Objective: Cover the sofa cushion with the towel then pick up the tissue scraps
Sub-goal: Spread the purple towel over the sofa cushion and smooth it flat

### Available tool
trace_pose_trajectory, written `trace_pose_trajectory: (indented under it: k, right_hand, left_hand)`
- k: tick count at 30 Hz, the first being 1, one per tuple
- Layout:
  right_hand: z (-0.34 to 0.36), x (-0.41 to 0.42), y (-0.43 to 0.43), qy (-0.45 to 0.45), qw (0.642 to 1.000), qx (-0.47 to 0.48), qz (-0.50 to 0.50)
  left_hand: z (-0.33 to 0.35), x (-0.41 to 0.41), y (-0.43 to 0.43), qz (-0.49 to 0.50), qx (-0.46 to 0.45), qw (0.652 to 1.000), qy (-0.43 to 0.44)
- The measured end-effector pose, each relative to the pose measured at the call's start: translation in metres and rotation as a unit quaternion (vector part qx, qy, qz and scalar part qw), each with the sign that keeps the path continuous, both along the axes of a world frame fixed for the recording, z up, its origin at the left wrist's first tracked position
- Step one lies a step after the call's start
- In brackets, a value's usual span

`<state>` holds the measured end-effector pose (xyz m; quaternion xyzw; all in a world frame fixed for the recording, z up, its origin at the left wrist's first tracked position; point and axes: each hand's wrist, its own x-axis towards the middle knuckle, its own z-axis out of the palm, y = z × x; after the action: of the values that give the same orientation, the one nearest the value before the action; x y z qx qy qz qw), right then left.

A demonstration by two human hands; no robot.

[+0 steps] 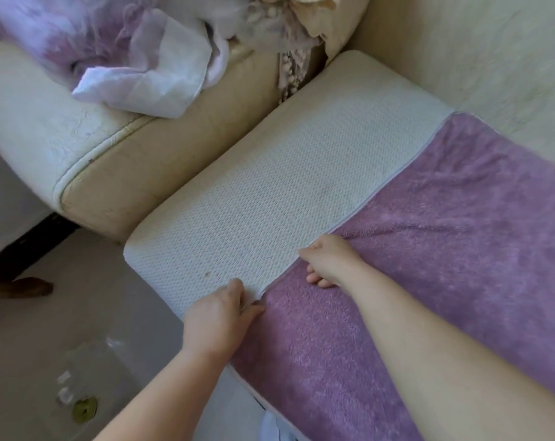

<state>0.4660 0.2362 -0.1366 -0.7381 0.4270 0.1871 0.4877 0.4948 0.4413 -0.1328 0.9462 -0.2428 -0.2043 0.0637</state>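
A purple fluffy towel (445, 237) lies over the right part of the white textured sofa cushion (263, 186); the cushion's left part is bare. My left hand (220, 316) pinches the towel's pale hem at the cushion's front edge. My right hand (332, 261) grips the same hem a little farther back, fingers curled into the cloth. Small pale scraps (65, 385) lie on the floor at the lower left.
A cream leather sofa section (110, 160) stands to the left, with crumpled white and lilac fabric (136, 65) piled on it. The cream backrest (492, 52) rises at the right. A round greenish object (84, 409) sits on the grey floor.
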Motion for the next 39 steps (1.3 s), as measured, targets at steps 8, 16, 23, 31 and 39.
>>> trace_pose_trajectory:
  k: [8,16,23,31,39]
  right_hand:
    - [0.016,-0.014,-0.093,-0.045,0.973,-0.216,-0.073]
    - [0.01,-0.013,-0.194,-0.006,0.961,-0.267,-0.077]
    - [-0.002,0.025,-0.22,0.14,0.93,-0.339,0.009]
    - [0.001,0.068,-0.244,0.015,0.983,-0.151,-0.107]
    - [0.012,0.085,-0.296,0.068,0.932,-0.352,-0.053]
  left_hand:
    - [0.019,-0.007,-0.12,-0.114,-0.086,0.989,-0.035]
    - [0.006,0.0,-0.216,-0.017,-0.079,0.997,0.0]
    - [-0.015,0.011,-0.241,-0.03,-0.116,0.993,-0.025]
    - [-0.02,0.042,-0.246,-0.067,-0.151,0.986,-0.008]
    - [-0.003,0.063,-0.285,-0.096,-0.12,0.988,0.023]
